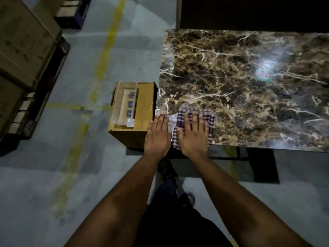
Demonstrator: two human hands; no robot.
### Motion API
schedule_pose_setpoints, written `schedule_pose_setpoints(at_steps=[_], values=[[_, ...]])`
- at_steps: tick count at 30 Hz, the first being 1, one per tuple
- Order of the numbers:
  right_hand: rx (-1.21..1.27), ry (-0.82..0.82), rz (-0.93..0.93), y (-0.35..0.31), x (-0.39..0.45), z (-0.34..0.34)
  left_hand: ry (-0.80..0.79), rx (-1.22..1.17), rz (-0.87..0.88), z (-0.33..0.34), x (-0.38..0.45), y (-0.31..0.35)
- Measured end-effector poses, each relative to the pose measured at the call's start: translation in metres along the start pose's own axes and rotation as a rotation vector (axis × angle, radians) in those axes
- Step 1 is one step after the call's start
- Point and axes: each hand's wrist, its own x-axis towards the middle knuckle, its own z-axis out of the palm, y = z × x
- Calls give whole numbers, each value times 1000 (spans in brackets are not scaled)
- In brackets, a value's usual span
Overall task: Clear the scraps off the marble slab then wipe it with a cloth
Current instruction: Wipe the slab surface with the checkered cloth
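Nearest us, our left hand [157,134] lies flat, fingers straight, on the slab's corner; our right hand [195,135] presses the checked cloth [210,118] flat. Beyond, the marble slab [249,82] shows no scraps: we judge wiping just begun.

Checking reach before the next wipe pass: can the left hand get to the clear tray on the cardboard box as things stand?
Probably yes. The left hand lies flat and empty at the slab's near-left corner, right beside the cardboard box. The clear tray sits open on top, with nothing between. The right hand presses the checked cloth.
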Motion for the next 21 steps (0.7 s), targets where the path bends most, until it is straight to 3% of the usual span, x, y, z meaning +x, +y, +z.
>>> schedule_pose_setpoints(at_steps=[4,9,15,21], values=[[13,-30,-97,-2,32,-1,-1,-31,-7,-2,23,6],[-1,33,83,28,42,-9,-19,-48,42,-6,51,11],[21,-27,-52,9,58,-13,11,-60,23,-8,85,20],[8,36,80,19,85,-15,29,-43,42,-16,121,9]])
